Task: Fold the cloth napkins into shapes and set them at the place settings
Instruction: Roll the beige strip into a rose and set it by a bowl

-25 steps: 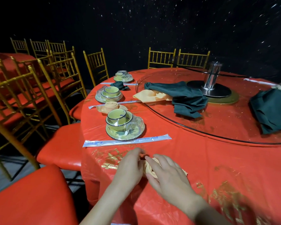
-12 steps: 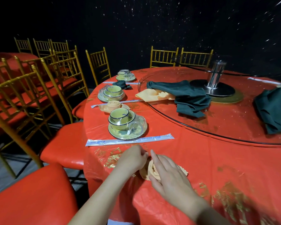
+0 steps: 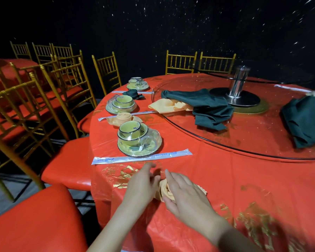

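The peach cloth napkin [image 3: 166, 190] sits half-coiled into a rose-like roll near the six o'clock edge of the red-covered desk [image 3: 225, 179], caught between both hands. The right grip [image 3: 185, 195] lies over it from three o'clock, fingers laid across the top and thumb tucked under the near side, so it is clasping the coil. The left grip [image 3: 142, 184] leans against the roll from nine o'clock; its fingers are blurred, and I cannot tell whether they pinch the cloth or merely touch it.

The napkin looks light, soft and limp, with nothing to keep its shape — a loosened hold would likely let the coil spring open. The best purchase seems to be low around the base of the roll, squeezing gently so the layers stay stacked.

At eleven o'clock from the roll lie wrapped chopsticks [image 3: 142, 158], and just beyond them a wrapped bowl-and-plate set [image 3: 139, 140]. Farther along that line a finished peach roll [image 3: 123, 117] rests by the next setting. At one o'clock, loose peach napkins [image 3: 169, 106] and dark green napkins [image 3: 207, 110] lie on the glass turntable [image 3: 253, 139].
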Motion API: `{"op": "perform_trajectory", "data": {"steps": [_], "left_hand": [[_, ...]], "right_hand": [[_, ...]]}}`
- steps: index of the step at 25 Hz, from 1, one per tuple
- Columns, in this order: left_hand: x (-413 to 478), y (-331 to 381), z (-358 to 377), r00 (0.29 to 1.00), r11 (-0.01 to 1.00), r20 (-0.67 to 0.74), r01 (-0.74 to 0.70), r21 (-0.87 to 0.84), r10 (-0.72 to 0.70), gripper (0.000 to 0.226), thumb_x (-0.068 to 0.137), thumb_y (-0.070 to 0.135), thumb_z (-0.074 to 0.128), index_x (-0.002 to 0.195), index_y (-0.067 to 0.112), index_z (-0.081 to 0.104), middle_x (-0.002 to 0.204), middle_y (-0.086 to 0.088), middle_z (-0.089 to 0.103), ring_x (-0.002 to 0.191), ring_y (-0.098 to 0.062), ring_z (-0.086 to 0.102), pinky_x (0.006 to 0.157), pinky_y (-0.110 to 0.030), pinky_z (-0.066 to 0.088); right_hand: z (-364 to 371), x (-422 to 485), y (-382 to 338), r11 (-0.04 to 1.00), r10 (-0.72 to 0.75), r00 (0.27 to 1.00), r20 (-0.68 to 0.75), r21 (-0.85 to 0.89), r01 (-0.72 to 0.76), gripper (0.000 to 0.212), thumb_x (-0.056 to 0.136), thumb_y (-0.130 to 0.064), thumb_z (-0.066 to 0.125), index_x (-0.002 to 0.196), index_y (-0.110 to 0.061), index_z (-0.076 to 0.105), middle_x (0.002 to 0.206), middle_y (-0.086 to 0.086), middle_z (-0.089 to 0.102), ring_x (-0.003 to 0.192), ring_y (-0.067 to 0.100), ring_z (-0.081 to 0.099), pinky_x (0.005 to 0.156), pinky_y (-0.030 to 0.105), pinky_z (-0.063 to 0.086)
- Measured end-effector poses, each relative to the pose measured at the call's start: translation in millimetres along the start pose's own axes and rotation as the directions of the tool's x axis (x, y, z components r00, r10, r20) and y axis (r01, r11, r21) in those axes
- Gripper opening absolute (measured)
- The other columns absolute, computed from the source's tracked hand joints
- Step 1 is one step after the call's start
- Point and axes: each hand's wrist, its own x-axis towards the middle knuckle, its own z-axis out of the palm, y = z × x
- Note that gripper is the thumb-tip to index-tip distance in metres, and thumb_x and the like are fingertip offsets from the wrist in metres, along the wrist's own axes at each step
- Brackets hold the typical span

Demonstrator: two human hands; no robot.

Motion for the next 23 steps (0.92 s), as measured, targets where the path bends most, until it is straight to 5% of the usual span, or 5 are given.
{"op": "perform_trajectory", "data": {"steps": [3, 10, 13, 17, 23], "left_hand": [[-5.7, -8.1, -8.5, 0.993, 0.999, 0.11, 0.035, 0.036, -0.038, 0.029, 0.088, 0.026, 0.061, 0.115, 0.02, 0.053, 0.088, 0.002, 0.062, 0.095, -0.02, 0.061, 0.065, -0.023, 0.032], [-19.0, -7.8, -11.5, 0.997, 0.999, -0.074, -0.014, 0.046, 0.018, 0.03, 0.088, 0.027, 0.061, 0.116, 0.024, 0.049, 0.078, 0.008, 0.059, 0.088, -0.021, 0.062, 0.064, -0.029, 0.034], [-14.3, -14.2, -19.6, 0.997, 0.997, -0.015, 0.072, -0.029, -0.072, 0.02, 0.087, 0.033, 0.063, 0.104, 0.026, 0.056, 0.076, 0.012, 0.055, 0.083, -0.018, 0.059, 0.065, -0.028, 0.034], [-5.0, -25.3, -23.9, 0.988, 0.987, 0.085, 0.138, -0.082, -0.131, 0.014, 0.087, 0.039, 0.062, 0.091, 0.026, 0.058, 0.085, 0.01, 0.064, 0.088, -0.014, 0.061, 0.078, -0.033, 0.048], [6.2, -1.5, -13.8, 0.916, 0.948, 0.35, 0.268, -0.172, -0.195, 0.047, 0.075, 0.057, 0.069, 0.097, 0.017, 0.059, 0.075, 0.004, 0.064, 0.062, -0.011, 0.056, 0.059, -0.025, 0.042]], "right_hand": [[-0.4, -1.6, 1.2, 1.0, 0.003, 1.0, 0.03, -0.011, -0.003, 0.065, 0.077, -0.049, 0.039, 0.128, -0.012, 0.053, 0.114, -0.004, 0.063, 0.104, 0.014, 0.062, 0.076, 0.023, 0.054], [-6.6, 6.4, -3.2, 0.998, 0.058, 0.982, 0.181, 0.017, -0.062, 0.07, 0.077, -0.052, 0.037, 0.132, -0.011, 0.05, 0.12, -0.003, 0.061, 0.107, 0.015, 0.061, 0.082, 0.027, 0.054], [-31.0, 12.6, 11.1, 0.962, -0.014, 0.926, 0.376, 0.259, -0.09, 0.092, 0.075, -0.07, 0.032, 0.15, -0.018, 0.018, 0.149, -0.015, 0.018, 0.138, 0.001, 0.017, 0.117, 0.028, 0.013], [-58.0, 26.5, 55.1, 0.731, 0.349, 0.892, 0.286, 0.513, -0.45, 0.059, 0.087, -0.051, 0.056, 0.136, -0.018, 0.047, 0.132, -0.009, 0.05, 0.114, 0.003, 0.048, 0.096, 0.015, 0.032], [-55.5, 9.8, 58.9, 0.77, 0.472, 0.721, 0.507, 0.163, -0.618, 0.035, 0.084, -0.061, 0.051, 0.087, -0.027, 0.059, 0.075, -0.014, 0.056, 0.08, 0.013, 0.056, 0.066, 0.025, 0.038]]}}
